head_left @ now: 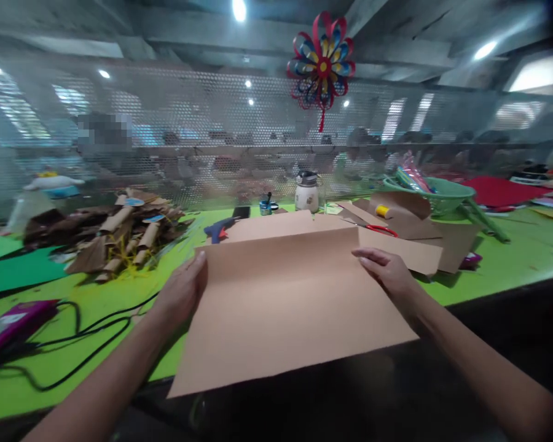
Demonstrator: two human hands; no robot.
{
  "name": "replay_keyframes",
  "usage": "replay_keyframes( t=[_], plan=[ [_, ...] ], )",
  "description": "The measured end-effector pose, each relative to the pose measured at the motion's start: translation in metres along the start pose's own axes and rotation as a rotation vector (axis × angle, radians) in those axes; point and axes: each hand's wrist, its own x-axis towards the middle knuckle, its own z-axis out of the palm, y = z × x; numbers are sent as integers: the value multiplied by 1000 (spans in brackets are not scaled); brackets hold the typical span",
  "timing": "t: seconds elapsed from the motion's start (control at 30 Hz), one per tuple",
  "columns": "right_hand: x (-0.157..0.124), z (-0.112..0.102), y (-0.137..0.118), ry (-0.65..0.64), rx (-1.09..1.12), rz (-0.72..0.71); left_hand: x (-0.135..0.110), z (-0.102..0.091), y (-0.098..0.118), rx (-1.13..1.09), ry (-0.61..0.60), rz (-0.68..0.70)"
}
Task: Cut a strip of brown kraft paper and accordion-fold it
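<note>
Lime-green tabletop (520,248) crosses the frame. At left, a heap of brown paper rolls with yellow strands (126,230); at lower left, a purple box (21,328) trailing black cables (96,328). Dark blue glue gun with red trigger (219,231) lies just left of centre; red-handled scissors (382,231) rest among cut brown paper, right of centre. Large, plain tan paper sheet (299,313) fills mid-frame, bent across its upper part, lower edge overhanging the table front. Left hand (182,294) grasps its left edge near the upper corner, thumb showing; right hand (389,273) grasps the upper right edge, grip partly hidden.
</note>
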Motion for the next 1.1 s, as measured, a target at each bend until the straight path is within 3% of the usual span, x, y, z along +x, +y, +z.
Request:
replay_keyframes(
  t=[0.07,0.13,0.3,0.5,0.8,0.97,1.1],
  plan=[
    [-4,-4,-1,1,-62,-17,2,1,-4,-245,-146,-3],
    [-6,-12,-1,-32,-49,-3,5,-1,-11,-355,-225,-43],
    [-9,-41,2,-201,-35,119,10,-5,-21,-445,-210,-104],
    [-18,-53,-2,-420,-301,11,15,-9,-22,-532,-247,-190],
    [-26,-37,-17,-259,-266,-2,16,-8,-23,-509,-142,-205],
    [-21,-29,-18,-263,-325,-197,14,-4,-21,-486,-138,-98],
    [-20,-22,-11,-175,-240,-153,12,-4,-19,-472,-150,-49]
  ],
)
